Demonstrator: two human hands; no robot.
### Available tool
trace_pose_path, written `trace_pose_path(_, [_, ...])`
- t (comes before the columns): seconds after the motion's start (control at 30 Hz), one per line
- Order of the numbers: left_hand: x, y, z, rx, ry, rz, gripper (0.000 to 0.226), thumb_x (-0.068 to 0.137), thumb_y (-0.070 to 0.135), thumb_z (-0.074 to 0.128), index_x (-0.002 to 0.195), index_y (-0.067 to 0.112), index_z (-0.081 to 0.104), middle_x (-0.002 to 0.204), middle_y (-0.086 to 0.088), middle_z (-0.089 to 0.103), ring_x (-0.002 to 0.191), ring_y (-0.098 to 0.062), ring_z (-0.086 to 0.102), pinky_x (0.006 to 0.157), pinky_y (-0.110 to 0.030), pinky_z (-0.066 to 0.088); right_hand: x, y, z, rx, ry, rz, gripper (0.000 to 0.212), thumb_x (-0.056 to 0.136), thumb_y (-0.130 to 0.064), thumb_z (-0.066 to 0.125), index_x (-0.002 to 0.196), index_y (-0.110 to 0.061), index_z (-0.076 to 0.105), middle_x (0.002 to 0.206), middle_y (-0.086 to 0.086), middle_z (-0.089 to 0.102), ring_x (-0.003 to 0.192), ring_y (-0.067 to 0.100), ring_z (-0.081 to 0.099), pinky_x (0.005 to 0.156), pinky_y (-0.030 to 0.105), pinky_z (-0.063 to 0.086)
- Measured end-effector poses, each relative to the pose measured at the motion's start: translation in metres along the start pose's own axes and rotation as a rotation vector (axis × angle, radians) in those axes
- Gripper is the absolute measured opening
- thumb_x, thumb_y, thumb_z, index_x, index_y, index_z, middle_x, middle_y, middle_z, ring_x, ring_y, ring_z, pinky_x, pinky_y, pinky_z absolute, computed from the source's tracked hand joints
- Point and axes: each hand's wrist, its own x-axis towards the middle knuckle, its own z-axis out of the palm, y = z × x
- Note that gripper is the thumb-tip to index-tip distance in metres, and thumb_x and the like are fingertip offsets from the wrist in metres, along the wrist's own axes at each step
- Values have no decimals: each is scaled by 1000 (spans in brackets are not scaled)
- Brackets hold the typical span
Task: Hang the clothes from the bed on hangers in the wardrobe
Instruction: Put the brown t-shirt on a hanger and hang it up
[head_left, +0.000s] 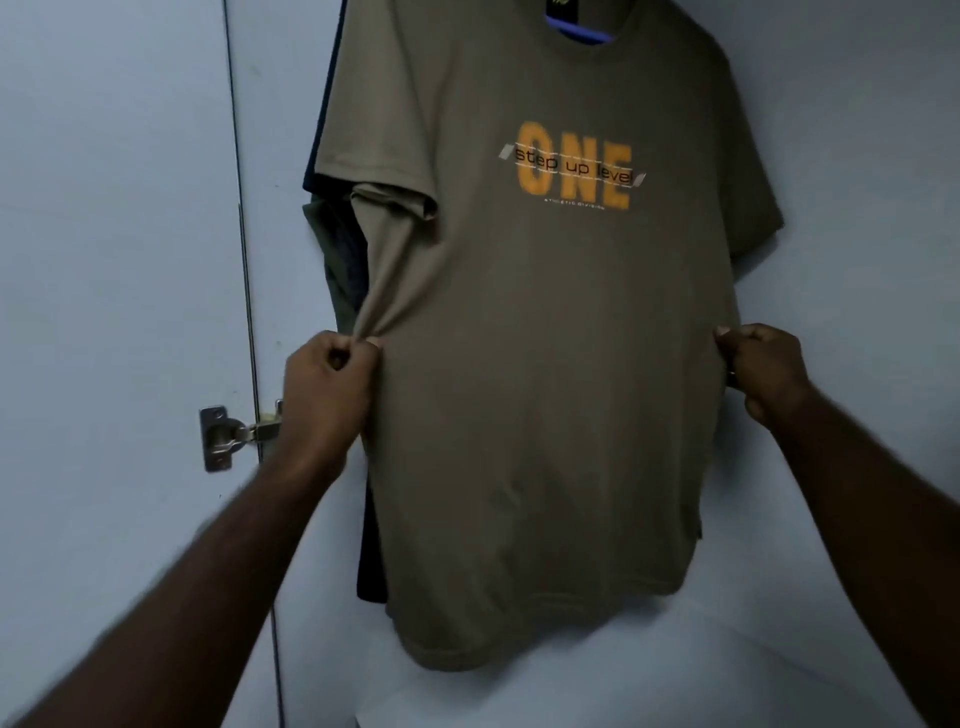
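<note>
An olive-brown T-shirt (545, 389) with an orange "ONE" print hangs front-on inside the wardrobe on a blue hanger (584, 32), of which only a short piece shows at the neckline. My left hand (330, 382) pinches a bunch of the shirt's left side seam at waist height. My right hand (761, 366) grips the shirt's right side seam at about the same height. The fabric is drawn taut between the two hands. The top of the hanger and the rail are out of frame.
Darker garments (340, 260) hang behind the shirt on its left side. The pale wardrobe door (114, 260) stands at left, with a metal hinge (223, 436) near my left wrist. The pale wardrobe wall (857, 182) lies behind and to the right.
</note>
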Motion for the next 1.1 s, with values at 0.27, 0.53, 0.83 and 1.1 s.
trace_pose_path(0.27, [-29, -18, 1, -67, -232, -222, 45, 86, 23, 72, 125, 14, 52, 116, -1, 64, 101, -18, 64, 89, -38, 54, -26, 22, -12, 10, -282, 76, 37, 91, -29, 68, 122, -10, 61, 112, 4, 68, 98, 22, 66, 84, 40, 55])
trace_pose_path(0.53, [-76, -69, -7, 81, -113, -243, 12, 92, 18, 64, 101, 11, 62, 99, -6, 67, 95, -26, 65, 78, -39, 54, -67, 94, -29, -63, -235, 144, 32, 92, -14, 66, 123, -5, 63, 109, 6, 67, 92, 19, 65, 82, 35, 54])
trace_pose_path(0.83, [-137, -118, -9, 236, -160, -362, 16, 95, 22, 57, 106, 11, 59, 100, -9, 64, 95, -31, 63, 78, -44, 56, -88, 163, -44, -165, -239, 278, 25, 88, -10, 70, 111, -3, 66, 109, 13, 67, 101, 33, 65, 92, 47, 55])
trace_pose_path(1.1, [-152, -131, -10, 86, -278, -583, 23, 93, 10, 63, 113, 11, 51, 114, -10, 60, 90, -23, 65, 60, -26, 57, -100, 181, -48, -134, -422, 479, 9, 92, -1, 61, 92, -7, 55, 108, 18, 63, 91, 28, 64, 77, 44, 58])
